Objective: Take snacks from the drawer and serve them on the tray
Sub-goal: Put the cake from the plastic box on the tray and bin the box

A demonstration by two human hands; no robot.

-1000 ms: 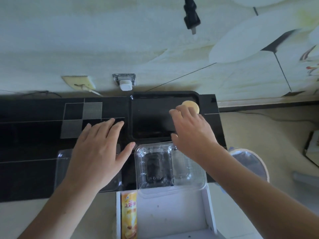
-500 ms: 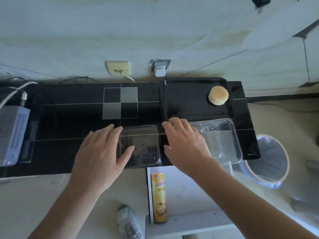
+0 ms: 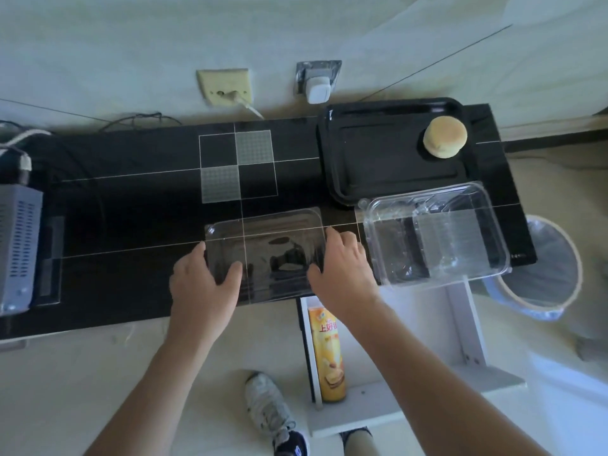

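Note:
A black tray (image 3: 378, 179) lies at the back right of the black counter, with one round pale cake (image 3: 444, 136) in its far right corner. In front of it sits a clear plastic box (image 3: 437, 235), open, with nothing in it. Its clear lid (image 3: 266, 251) lies to the left near the counter's front edge. My left hand (image 3: 204, 281) grips the lid's left edge and my right hand (image 3: 342, 268) grips its right edge. Below the counter a white drawer (image 3: 460, 324) stands pulled out, holding a yellow snack can (image 3: 327, 353).
A grey perforated device (image 3: 16, 245) with cables stands at the counter's left end. Two wall sockets (image 3: 227, 85) with plugs are behind the counter. A waste bin (image 3: 543, 268) stands on the floor at the right. My shoe (image 3: 273, 413) is beside the drawer.
My right hand left the cake on the tray and came back to the lid's right edge. My left hand shifted to the lid's left edge. The view pulled back and left.

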